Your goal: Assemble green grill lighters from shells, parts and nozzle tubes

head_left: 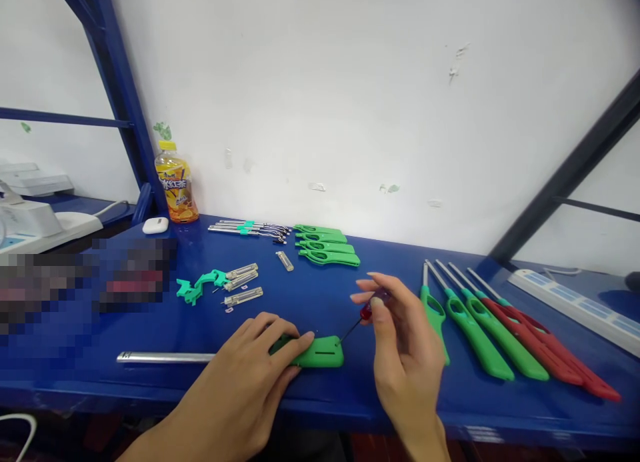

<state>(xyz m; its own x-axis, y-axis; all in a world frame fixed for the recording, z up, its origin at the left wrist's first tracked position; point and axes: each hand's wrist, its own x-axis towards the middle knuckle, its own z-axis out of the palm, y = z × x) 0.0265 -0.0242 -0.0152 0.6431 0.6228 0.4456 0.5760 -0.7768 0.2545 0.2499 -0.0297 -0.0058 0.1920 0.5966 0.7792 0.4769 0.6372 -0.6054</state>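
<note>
Head view, lower centre: the right hand (407,335) pinches a screwdriver (367,310), slanting down-left to the right end of a crosswise green lighter (327,355), gripped by the left hand (263,362).

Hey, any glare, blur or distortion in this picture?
Head view: white wall brightly lit; metal tube shiny with glare; pixelated patch at left covers part of the table; screwdriver handle perhaps slightly soft; slanting left post suggests wide-angle distortion.
</note>
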